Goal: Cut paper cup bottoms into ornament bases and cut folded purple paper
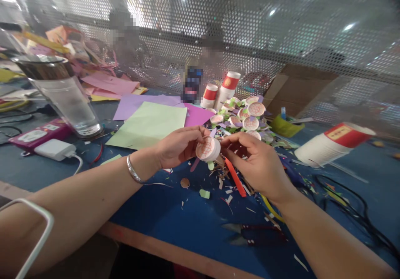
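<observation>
My left hand [179, 145] pinches a small round paper cup piece [207, 148], white-walled with a red printed pattern on its face. Purple paper strips stick out beside it. My right hand [254, 158] is at the piece's right side, its fingers curled together; what they hold, if anything, is hidden. Just below those fingers lies an orange-red stick-like tool [235, 178]. Behind the hands is a heap of similar cup pieces [250, 123] with green and purple paper bits.
Thread snips [254, 234] lie near the front edge. Stacked paper cups [334, 143] lean at right, near black cables [346, 204]. Coloured paper sheets [150, 125], a glass of water [68, 100] and a white charger [56, 149] are at left. A perforated metal screen [175, 33] stands behind.
</observation>
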Demonstrator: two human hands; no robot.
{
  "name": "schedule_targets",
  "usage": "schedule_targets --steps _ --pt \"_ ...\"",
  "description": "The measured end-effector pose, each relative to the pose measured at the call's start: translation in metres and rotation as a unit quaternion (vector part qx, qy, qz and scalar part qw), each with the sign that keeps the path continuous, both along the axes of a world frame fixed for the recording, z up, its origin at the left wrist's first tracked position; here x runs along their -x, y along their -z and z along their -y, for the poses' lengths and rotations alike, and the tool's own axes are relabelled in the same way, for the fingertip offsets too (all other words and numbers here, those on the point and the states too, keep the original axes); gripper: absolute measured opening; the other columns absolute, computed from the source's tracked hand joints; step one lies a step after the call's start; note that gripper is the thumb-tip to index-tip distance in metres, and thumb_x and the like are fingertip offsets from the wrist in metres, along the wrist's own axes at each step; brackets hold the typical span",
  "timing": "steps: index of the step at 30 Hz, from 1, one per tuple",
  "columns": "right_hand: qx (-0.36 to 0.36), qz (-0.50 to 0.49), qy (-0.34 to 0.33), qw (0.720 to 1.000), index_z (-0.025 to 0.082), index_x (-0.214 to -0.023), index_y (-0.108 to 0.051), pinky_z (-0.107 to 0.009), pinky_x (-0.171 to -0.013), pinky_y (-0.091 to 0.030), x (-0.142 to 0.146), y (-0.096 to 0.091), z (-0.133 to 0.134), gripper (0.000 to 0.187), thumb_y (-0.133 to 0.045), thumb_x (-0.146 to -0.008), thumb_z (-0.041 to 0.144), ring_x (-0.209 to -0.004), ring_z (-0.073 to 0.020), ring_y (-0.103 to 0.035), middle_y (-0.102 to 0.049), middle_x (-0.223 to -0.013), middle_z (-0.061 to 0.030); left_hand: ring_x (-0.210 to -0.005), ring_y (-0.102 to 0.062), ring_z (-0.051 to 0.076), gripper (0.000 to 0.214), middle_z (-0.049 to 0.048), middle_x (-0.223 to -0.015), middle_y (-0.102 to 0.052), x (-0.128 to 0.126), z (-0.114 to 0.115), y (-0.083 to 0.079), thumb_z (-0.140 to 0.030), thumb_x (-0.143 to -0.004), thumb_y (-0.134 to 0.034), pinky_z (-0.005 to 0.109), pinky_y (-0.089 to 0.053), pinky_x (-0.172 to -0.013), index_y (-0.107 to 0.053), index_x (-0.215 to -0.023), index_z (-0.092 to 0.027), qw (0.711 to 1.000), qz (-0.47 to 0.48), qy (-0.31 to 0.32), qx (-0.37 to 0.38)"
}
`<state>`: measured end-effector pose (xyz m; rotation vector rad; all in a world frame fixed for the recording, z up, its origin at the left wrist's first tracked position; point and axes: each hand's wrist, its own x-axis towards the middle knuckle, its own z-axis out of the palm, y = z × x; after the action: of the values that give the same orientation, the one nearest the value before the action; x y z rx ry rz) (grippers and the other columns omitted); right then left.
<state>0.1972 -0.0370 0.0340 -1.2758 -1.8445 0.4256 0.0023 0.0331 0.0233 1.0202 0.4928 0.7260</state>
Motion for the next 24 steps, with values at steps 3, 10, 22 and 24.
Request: schedule_targets --steps 3,10,22,24 --pt "0.025 -0.034 0.005 0.999 0.023 -0.097 -0.068 -0.031 -0.061 -0.051 0.001 -0.001 -0.001 0.013 -0.071 -0.089 0.034 -0.07 -0.0167 -0.063 -0.07 -0.085 -0.0029 -0.049 -0.055 0.011 0.015 0.0006 -0.064 -0.058 0.001 0.0 0.0 -0.008 -0.076 -0.052 0.02 -0.047 -0.046 -0.061 -0.084 -0.016 1.0 0.004 -0.003 -0.003" --pt "0.068 -0.113 -0.005 0.991 0.023 -0.091 -0.069 -0.03 -0.056 -0.046 -0.001 0.002 -0.004 0.016 -0.074 -0.086 0.038 -0.063 -0.0156 -0.059 -0.066 -0.072 0.0001 -0.047 -0.056 0.011 0.016 -0.0004 -0.063 -0.058 0.0 0.003 -0.003 -0.007 -0.074 -0.053 0.018 -0.045 -0.043 -0.061 -0.085 -0.017 1.0 0.026 -0.01 0.002" --pt "0.069 -0.076 -0.037 0.994 0.023 -0.086 -0.067 -0.025 -0.058 -0.049 -0.002 -0.01 0.005 0.006 -0.071 -0.087 0.027 -0.063 -0.0123 -0.059 -0.066 -0.077 0.0006 -0.046 -0.048 0.008 0.014 -0.0001 -0.058 -0.053 -0.002 0.001 -0.008 -0.01 -0.08 -0.053 0.016 -0.037 -0.04 -0.062 -0.07 -0.014 0.996 -0.062 -0.052 0.041" --pt "0.078 -0.06 -0.053 0.994 0.023 -0.087 -0.067 -0.025 -0.058 -0.049 -0.001 -0.011 0.006 0.005 -0.07 -0.088 0.027 -0.064 -0.0124 -0.059 -0.067 -0.078 0.0002 -0.044 -0.045 0.007 0.016 -0.0009 -0.056 -0.051 -0.001 0.0 -0.008 -0.012 -0.082 -0.054 0.015 -0.035 -0.039 -0.062 -0.068 -0.014 0.994 -0.085 -0.04 0.046"
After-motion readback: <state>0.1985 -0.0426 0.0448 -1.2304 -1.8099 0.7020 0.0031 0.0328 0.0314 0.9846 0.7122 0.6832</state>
